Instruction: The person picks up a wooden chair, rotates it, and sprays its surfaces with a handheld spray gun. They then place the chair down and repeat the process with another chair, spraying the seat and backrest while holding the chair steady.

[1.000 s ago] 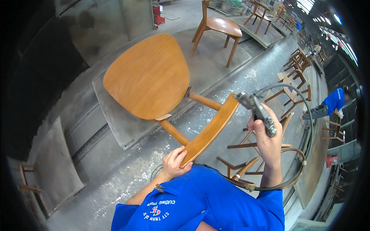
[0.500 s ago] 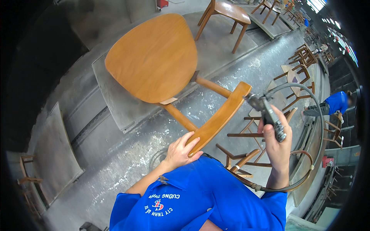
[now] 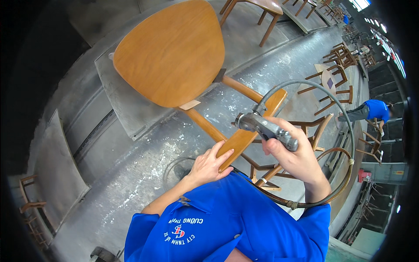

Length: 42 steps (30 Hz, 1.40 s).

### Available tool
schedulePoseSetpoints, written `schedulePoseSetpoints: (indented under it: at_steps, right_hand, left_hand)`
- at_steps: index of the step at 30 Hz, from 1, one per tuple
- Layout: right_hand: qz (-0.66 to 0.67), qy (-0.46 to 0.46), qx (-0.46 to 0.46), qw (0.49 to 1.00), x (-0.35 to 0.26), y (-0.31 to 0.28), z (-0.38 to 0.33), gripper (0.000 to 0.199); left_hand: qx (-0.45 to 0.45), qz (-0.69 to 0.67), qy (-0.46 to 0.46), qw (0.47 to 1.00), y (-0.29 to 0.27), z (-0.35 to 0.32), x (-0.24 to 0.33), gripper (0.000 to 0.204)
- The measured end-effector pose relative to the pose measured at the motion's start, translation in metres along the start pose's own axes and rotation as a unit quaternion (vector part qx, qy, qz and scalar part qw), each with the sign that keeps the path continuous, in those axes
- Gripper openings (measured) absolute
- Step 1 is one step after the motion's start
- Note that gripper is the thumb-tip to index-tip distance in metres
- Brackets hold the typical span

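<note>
two hands were busy on one wooden chair (image 3: 174, 56), which was tipped over on a grey slab (image 3: 118, 100) so its rounded seat faced up and toward the far left. the curved backrest (image 3: 253, 129) stuck out on the near right side, joined to the seat by two round rails.

the person's left hand (image 3: 209, 163) had its fingers laid over the near end of that backrest, gripping the edge, thumb side hard to make out. the right hand (image 3: 294, 157) was clenched around the handle of a metal spray gun (image 3: 264, 126), held just above the backrest with the nozzle end pointing left toward the rails. couldn't tell if it actually touched the wood or only hovered.

a grey hose (image 3: 336, 100) looped up from the gun, swung out to the right and came back round near the wrist as a brownish length. blue work shirt (image 3: 231, 222) filled the near edge.

further right stood more bare chair frames (image 3: 331, 83) on the dusty concrete floor (image 3: 139, 170), and another person in blue (image 3: 371, 109) was bent over well apart at the far right. one more chair (image 3: 262, 8) sat at the far edge.
</note>
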State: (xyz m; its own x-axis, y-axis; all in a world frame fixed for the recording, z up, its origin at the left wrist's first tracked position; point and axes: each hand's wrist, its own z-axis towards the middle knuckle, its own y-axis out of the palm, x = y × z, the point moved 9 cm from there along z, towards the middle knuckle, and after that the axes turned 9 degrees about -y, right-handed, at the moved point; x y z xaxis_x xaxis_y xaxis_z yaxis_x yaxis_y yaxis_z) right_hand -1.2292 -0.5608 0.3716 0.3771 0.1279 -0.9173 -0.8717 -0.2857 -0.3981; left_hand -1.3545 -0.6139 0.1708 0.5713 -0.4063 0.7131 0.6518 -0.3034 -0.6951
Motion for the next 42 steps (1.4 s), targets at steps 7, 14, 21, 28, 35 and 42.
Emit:
schedulePoseSetpoints:
  at_steps: [7,14,21,28,35,42]
  right_hand:
    - [-0.035,0.003,-0.003,0.999,0.008,-0.003,0.014,0.041]
    - [-0.091,-0.008,0.029,0.995,0.002,-0.011,0.016,0.045]
    - [-0.14,0.034,0.003,0.99,0.018,-0.002,0.03,0.043]
    - [-0.083,0.042,-0.006,0.996,0.017,-0.004,0.031,0.046]
    - [-0.195,0.007,0.015,0.981,0.024,-0.003,0.049,0.047]
    - [-0.305,0.073,0.088,0.945,0.014,-0.035,0.034,0.042]
  left_hand:
    - [-0.027,-0.004,-0.014,1.0,0.01,0.007,0.005,0.061]
    - [-0.029,-0.002,0.002,1.0,0.007,0.012,0.009,0.062]
    - [-0.076,0.013,-0.008,0.997,0.014,0.016,0.009,0.064]
    - [-0.063,-0.005,0.004,0.998,0.018,0.024,0.017,0.065]
    - [-0.073,0.006,0.009,0.997,0.023,0.026,0.019,0.065]
    - [-0.096,0.003,-0.012,0.995,0.032,0.03,0.016,0.068]
